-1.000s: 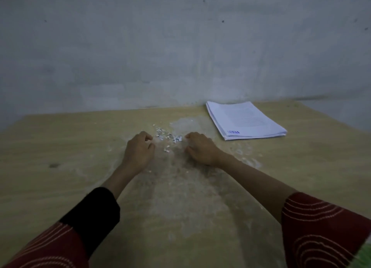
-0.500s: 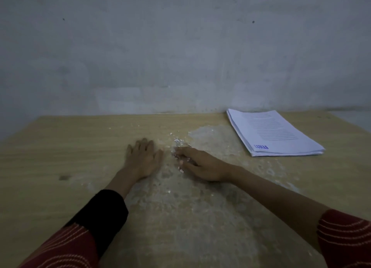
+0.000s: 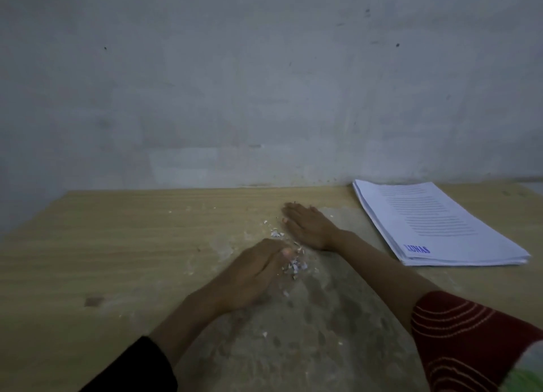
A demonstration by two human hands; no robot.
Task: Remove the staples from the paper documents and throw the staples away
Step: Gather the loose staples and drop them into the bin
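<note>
The right hand [image 3: 311, 227] lies flat and open on the counter [image 3: 117, 244]. The left hand [image 3: 252, 274] stands on its edge, fingers straight and together, against a small heap of staples [image 3: 295, 266] mid-counter. The papers [image 3: 435, 224] sit stacked at the far right corner. This looks like the gathering step. Next, the heap needs scooping up without scattering; I see no bin.

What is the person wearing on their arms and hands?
The left arm has a black sleeve. The right arm has a dark red sleeve with thin pale curved stripes. The left hand and right hand are bare: no gloves, rings or watch that I can see.
</note>
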